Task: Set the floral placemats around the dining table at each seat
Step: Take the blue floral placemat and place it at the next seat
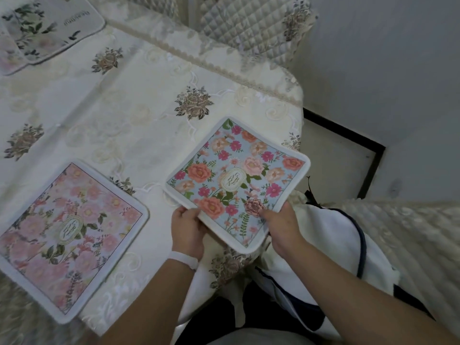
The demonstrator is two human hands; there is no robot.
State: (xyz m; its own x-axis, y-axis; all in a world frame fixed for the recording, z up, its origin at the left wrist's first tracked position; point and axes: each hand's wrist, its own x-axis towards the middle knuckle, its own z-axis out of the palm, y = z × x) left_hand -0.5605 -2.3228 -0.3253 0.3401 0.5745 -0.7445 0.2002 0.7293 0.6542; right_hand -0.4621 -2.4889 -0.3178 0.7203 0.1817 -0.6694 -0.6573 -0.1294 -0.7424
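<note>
3 floral placemats: 1 blue (236, 180), 1 pink (67, 235), 1 pale green-leafed (49, 26). 2 hands, left (188, 232) and right (283, 230). 1 white wristband (184, 260). 1 quilted chair back (249, 23).

A white wristband (184, 260) is worn on the left wrist; both forearms are left bare of sleeves.
</note>
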